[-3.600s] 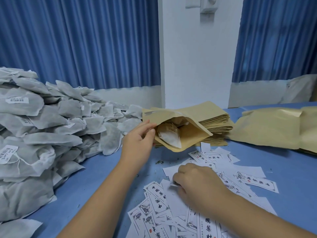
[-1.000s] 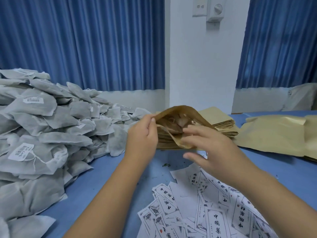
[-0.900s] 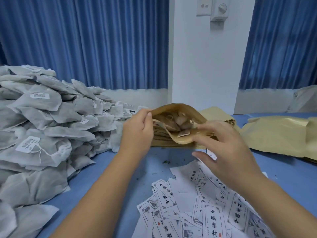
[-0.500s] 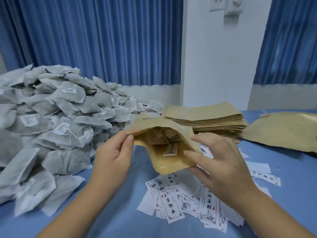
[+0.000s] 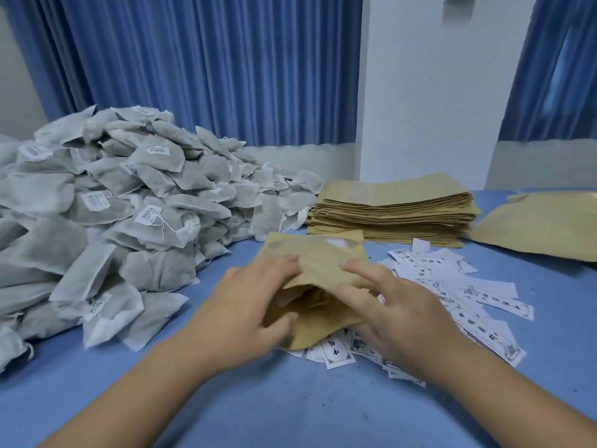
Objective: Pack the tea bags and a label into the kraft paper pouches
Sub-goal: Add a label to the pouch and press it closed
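Lying flat near the middle of the blue worktop (image 5: 290, 405), the kraft pouch (image 5: 318, 253) is pointing its open mouth toward the near edge, and its lower panel is overlapping some of the scattered labels (image 5: 468, 305). Pale contents are showing through the window at its far end, and more are dimly showing inside the mouth; motion blur is hiding what they are.

The hands are sitting apart, one on each side of the mouth. The left hand (image 5: 248, 308) is gripping the pouch's left side, fingers laid over the top panel and thumb curling under the lower edge. The right hand (image 5: 400, 318) is spreading its fingers over the right side; blur is making it impossible to tell whether it is gripping or only pressing.

A big heap of tea bags (image 5: 113, 215) is filling the left edge. A neat stack of empty pouches (image 5: 391, 211) is sitting toward the far edge, just beyond the held pouch, and filled pouches (image 5: 542, 227) are lying at the right edge.
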A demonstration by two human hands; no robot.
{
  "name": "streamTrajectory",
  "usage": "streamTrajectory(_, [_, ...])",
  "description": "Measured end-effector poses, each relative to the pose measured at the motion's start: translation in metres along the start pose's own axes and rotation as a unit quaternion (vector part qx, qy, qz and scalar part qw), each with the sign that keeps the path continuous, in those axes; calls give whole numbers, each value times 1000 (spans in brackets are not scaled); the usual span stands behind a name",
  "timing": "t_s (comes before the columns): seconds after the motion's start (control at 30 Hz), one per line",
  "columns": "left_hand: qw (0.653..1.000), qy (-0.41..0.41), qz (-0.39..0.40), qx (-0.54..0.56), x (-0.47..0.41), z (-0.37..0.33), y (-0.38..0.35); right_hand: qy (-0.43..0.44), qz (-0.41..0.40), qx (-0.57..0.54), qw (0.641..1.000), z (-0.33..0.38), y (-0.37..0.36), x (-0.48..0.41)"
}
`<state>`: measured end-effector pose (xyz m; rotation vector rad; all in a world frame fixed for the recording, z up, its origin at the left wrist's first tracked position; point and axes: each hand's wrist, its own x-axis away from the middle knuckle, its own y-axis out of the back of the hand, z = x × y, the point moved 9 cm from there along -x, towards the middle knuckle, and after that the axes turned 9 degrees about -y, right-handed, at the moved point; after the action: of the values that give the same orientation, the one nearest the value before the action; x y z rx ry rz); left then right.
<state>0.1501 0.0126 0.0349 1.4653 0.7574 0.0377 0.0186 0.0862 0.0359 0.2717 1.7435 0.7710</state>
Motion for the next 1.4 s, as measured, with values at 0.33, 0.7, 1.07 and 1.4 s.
streamTrajectory(0.33, [988,-58,146,14,10,2,-76,-49,263,-14,964,-23,-43,23])
streamTrajectory(0.7, [998,8,24,49,33,45,-44,-238,246,-112,933,-56,-53,27])
streamTrajectory(1.07, [986,25,-167,-11,41,45,-2,-150,158,-47,975,-45,-19,15])
streamTrajectory(1.4, [990,6,-134,-43,36,39,-7,-97,84,-4,992,-35,-9,9])
